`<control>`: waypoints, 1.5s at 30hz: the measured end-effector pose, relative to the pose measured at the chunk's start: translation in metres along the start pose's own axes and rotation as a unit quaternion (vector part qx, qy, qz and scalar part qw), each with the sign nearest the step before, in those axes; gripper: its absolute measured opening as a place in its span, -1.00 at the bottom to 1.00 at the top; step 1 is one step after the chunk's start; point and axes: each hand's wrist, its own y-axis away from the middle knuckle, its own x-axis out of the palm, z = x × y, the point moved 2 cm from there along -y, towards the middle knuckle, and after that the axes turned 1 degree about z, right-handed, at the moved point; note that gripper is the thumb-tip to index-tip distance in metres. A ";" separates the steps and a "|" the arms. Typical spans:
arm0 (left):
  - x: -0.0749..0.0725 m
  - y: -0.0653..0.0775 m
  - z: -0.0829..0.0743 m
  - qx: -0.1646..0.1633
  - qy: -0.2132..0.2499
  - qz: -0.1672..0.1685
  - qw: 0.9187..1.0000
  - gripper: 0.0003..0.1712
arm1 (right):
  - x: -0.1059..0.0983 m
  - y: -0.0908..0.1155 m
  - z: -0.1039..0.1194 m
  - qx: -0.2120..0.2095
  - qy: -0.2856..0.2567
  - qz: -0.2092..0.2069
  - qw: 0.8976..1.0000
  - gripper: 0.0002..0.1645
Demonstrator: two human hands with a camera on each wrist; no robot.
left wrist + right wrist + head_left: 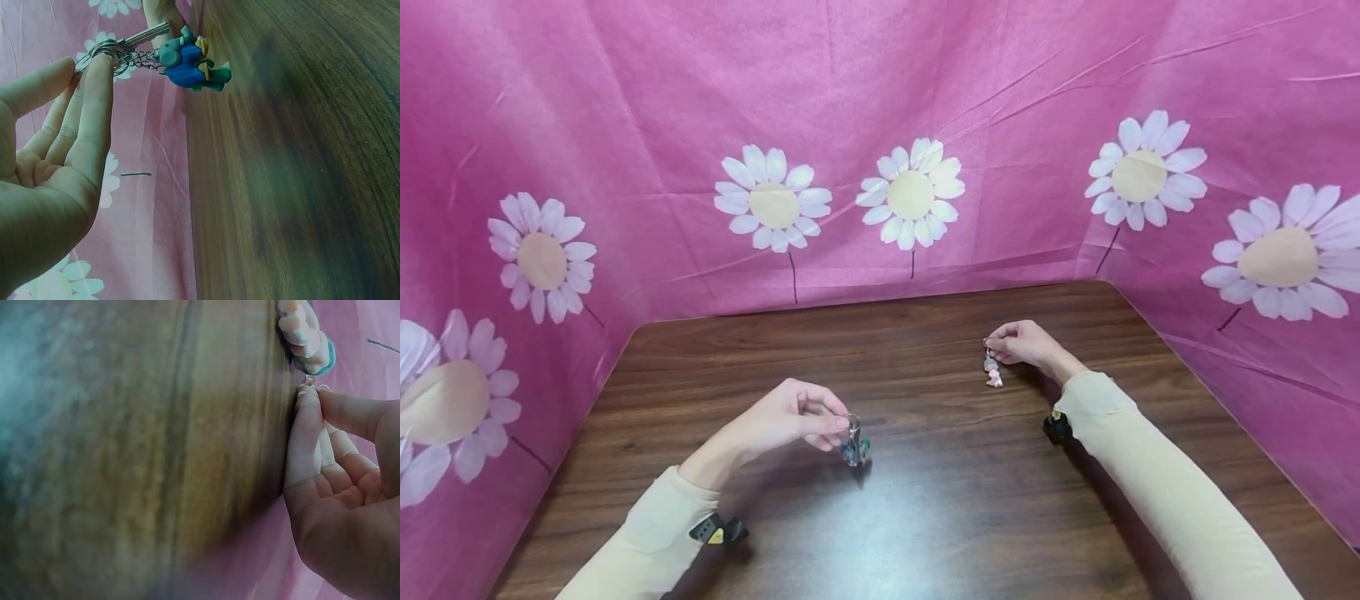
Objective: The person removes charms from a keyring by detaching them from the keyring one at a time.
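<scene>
Mixing blue and green, the chained figurine [183,67] dangles.

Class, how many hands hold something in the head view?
2: the left hand, nearer us, holds keys and a figure; the right hand, farther back, holds a pinkish charm.

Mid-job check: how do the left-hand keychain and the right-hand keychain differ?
Colour: the left keychain has a blue-and-green figure; in the head view, the right keychain looks mostly pale pink and grey.
Keys: the left keychain carries a metal key; none shows on the right keychain.
Shared: both are pinched at one end, by the left hand and right hand respectively.
</scene>
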 end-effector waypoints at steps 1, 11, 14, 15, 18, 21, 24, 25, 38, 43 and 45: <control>0.000 0.000 0.000 0.001 0.001 0.000 1.000 -0.75 | 0.000 -0.001 0.000 0.000 0.003 -0.001 1.000 -0.70; 0.001 0.000 0.000 0.004 0.007 0.001 1.000 -0.75 | 0.002 -0.002 0.000 0.007 0.008 -0.006 1.000 -0.69; 0.001 -0.001 0.000 0.004 0.008 0.002 1.000 -0.75 | 0.003 -0.002 0.000 0.008 0.008 -0.007 1.000 -0.68; 0.001 -0.002 0.001 0.004 0.007 0.001 1.000 -0.76 | 0.003 -0.002 0.000 0.009 0.007 -0.008 1.000 -0.68; 0.002 -0.002 0.002 0.004 0.006 0.001 1.000 -0.76 | 0.004 -0.002 0.001 0.010 0.005 -0.008 1.000 -0.70; 0.002 -0.002 0.003 0.006 0.007 0.000 1.000 -0.76 | 0.004 -0.003 0.000 0.012 0.003 -0.008 1.000 -0.70; 0.003 -0.002 0.002 0.006 0.010 -0.001 1.000 -0.76 | 0.003 -0.003 0.001 0.013 0.005 -0.006 1.000 -0.69; 0.003 -0.003 0.002 0.005 0.011 -0.001 1.000 -0.77 | 0.003 -0.003 0.000 0.014 0.004 -0.005 1.000 -0.68; 0.005 -0.010 -0.014 0.021 0.019 -0.017 0.999 -0.76 | 0.002 -0.002 0.001 0.024 0.000 -0.011 1.000 -0.64; 0.009 -0.009 -0.026 0.045 0.028 -0.060 0.997 -0.74 | 0.002 0.001 0.002 0.017 0.016 -0.014 1.000 -0.59; 0.012 -0.011 -0.029 0.052 0.036 -0.073 0.995 -0.74 | 0.002 0.002 0.002 0.014 0.019 -0.018 1.000 -0.58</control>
